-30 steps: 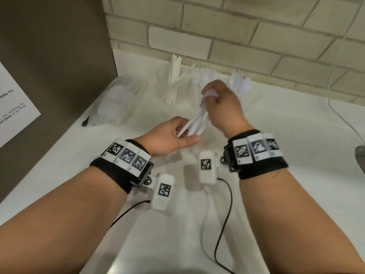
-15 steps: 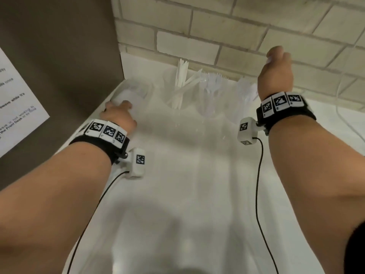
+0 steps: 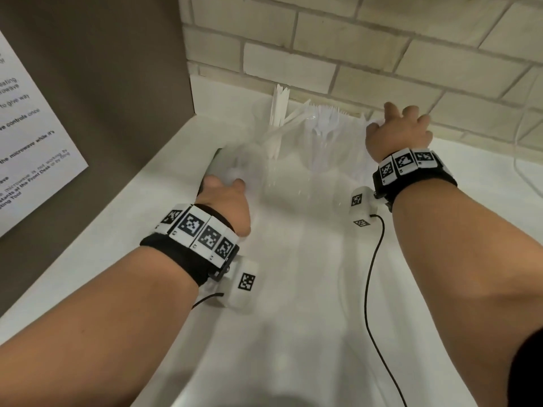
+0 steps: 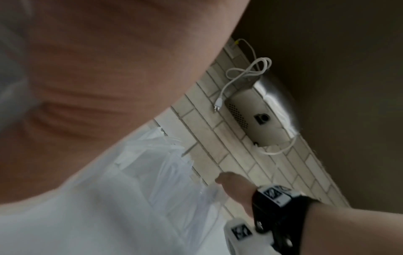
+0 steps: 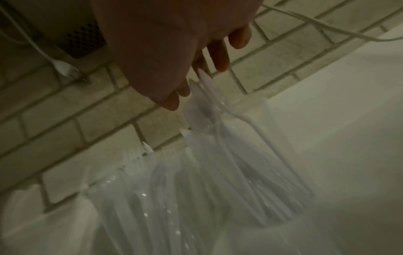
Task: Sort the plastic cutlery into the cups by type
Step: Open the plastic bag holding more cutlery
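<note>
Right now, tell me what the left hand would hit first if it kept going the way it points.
The left hand would likely meet the clear plastic bag first; it looks already against it, though blur hides contact.

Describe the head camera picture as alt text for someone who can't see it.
Two bare hands reach across a white counter: the left hand rests on a clear plastic bag, the right hand touches white cutlery in the rightmost of three clear cups standing by a brick wall.

Head view looking down, wrist views close, all sharing brick wall point(image 3: 323, 39)
</note>
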Motion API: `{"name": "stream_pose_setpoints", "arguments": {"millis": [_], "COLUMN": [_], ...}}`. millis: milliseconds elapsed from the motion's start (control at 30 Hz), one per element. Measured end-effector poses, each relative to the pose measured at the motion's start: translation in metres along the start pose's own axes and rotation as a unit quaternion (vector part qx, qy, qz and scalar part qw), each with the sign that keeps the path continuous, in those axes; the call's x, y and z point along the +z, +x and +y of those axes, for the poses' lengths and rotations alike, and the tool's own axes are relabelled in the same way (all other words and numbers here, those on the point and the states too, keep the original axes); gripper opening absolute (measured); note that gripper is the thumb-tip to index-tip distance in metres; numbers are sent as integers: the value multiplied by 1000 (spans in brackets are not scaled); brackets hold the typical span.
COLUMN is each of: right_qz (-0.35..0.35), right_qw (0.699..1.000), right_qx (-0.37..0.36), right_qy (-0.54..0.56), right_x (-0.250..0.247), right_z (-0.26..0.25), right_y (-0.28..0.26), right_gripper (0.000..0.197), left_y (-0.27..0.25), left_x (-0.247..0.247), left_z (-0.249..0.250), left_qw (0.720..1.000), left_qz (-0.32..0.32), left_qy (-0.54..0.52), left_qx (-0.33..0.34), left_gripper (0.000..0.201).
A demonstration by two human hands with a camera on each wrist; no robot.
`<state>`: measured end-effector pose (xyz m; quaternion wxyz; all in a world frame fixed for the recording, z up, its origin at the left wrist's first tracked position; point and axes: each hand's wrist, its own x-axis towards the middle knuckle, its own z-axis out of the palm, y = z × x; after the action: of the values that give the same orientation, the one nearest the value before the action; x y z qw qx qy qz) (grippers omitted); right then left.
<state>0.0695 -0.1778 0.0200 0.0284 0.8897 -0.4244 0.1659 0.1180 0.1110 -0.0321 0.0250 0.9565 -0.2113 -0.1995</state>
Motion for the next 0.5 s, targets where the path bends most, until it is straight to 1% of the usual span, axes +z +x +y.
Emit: {"name": "stream_pose_setpoints", "arguments": {"millis": [67, 100, 133, 167, 200, 233, 300, 333, 400, 467, 500], "right_qz": [70, 100, 121, 122, 98, 54, -46, -86, -157, -246, -281], "right_qw": [997, 992, 985, 976, 965, 953, 932, 922, 901, 887, 884], "right_qx": [-37, -68, -108, -152, -195, -234, -300, -330, -373, -368, -355], "right_qy": [23, 39, 63, 102, 149, 187, 200, 185, 154, 129, 117], "right_x": [-10, -14, -19, -21, -23, -23, -20, -17, -11, -3, 2], "right_z": [-7, -12, -19, -28, -36, -44, -59, -66, -75, -77, -77], "right_y": [-8, -15, -23, -34, -45, -57, -80, -90, -104, -113, -116], "right_gripper": [50, 50, 48, 45, 40, 35, 31, 32, 44, 64, 73], "left_y": [-10, -16, -22, -29, -35, -40, -49, -53, -59, -64, -66], "left_x": [2, 4, 6, 9, 13, 17, 23, 26, 29, 26, 20], "left_z": [7, 10, 14, 17, 20, 22, 25, 26, 26, 25, 23], "left_qw": [999, 998, 995, 988, 979, 970, 956, 952, 945, 934, 932], "left_qz": [13, 28, 50, 78, 108, 133, 150, 141, 93, 25, 4], "left_qy": [32, 55, 86, 122, 154, 174, 199, 212, 237, 237, 211], "left_qx": [11, 18, 31, 51, 77, 106, 154, 171, 206, 266, 294], "left_gripper": [58, 54, 50, 46, 41, 36, 29, 28, 29, 29, 26]}}
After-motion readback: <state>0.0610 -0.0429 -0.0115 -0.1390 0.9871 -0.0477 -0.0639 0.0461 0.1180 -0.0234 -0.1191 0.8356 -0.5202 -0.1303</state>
